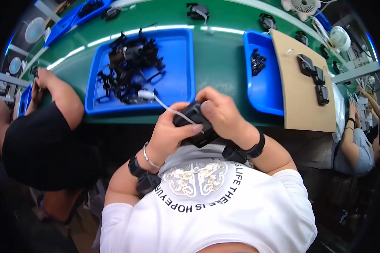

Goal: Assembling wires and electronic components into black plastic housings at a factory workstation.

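Note:
Close to my chest, at the table's near edge, both hands hold a black box-shaped device (204, 135). A white cable runs from it to a white plug (146, 94) over the near rim of the large blue tray. My left hand (169, 128) grips the device from the left, thumb lying across its face by the cable. From the right, my right hand (223, 111) is closed round its upper corner, thumb pressed on top. The underside of the device is hidden.
The large blue tray (177, 63) holds a heap of black plastic parts (135, 59). To the right, a narrower blue tray (266, 95) holds several black pieces. Beside it, a cardboard sheet (302, 101) carries black devices (318, 76). Co-workers sit at left and right; more devices line the green table (219, 63).

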`<act>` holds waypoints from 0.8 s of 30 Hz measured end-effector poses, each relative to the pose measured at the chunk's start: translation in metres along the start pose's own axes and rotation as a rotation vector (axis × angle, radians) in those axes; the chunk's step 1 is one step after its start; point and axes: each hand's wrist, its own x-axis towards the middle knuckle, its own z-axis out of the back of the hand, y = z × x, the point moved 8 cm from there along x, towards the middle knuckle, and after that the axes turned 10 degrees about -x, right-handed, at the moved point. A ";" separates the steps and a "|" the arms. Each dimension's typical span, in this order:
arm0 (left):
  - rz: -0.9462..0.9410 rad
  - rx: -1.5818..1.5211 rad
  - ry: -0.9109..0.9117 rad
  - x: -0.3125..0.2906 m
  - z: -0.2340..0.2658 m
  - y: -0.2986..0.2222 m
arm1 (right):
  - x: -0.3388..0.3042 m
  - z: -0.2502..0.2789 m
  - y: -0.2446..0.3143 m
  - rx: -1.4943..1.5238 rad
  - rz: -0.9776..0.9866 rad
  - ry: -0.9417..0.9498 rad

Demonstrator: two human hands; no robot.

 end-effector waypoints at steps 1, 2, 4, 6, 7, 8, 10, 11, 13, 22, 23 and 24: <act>0.040 -0.147 -0.003 -0.001 -0.003 0.005 | -0.002 -0.002 -0.003 0.018 -0.011 0.021; 0.070 -0.293 0.001 0.002 -0.007 0.006 | 0.000 0.002 -0.001 -0.033 0.051 -0.011; 0.098 -0.442 -0.005 0.003 -0.009 0.006 | 0.000 0.008 0.004 -0.136 0.181 -0.080; 0.053 -0.474 -0.021 0.004 -0.006 0.001 | 0.001 0.009 -0.006 0.038 0.117 -0.067; 0.032 -0.489 -0.024 0.003 -0.005 -0.001 | 0.001 0.011 -0.013 0.203 0.051 -0.065; 0.030 -0.489 -0.027 0.002 -0.005 -0.002 | 0.000 0.011 -0.020 0.367 -0.015 -0.064; -0.076 -0.405 -0.094 0.000 0.002 -0.010 | -0.003 0.017 -0.013 0.262 0.032 -0.067; -0.129 -0.362 -0.127 -0.001 0.006 -0.015 | -0.006 0.021 -0.006 0.156 0.077 -0.074; -0.181 -0.323 -0.137 -0.001 0.006 -0.019 | -0.010 0.022 0.006 0.049 0.123 -0.085; -0.343 -0.041 -0.078 -0.002 0.002 -0.036 | -0.008 0.014 0.018 -0.106 0.204 -0.088; -0.346 0.014 -0.073 -0.002 0.001 -0.038 | -0.008 0.014 0.016 -0.116 0.206 -0.104; -0.346 0.014 -0.074 -0.002 0.002 -0.037 | -0.008 0.014 0.015 -0.126 0.207 -0.120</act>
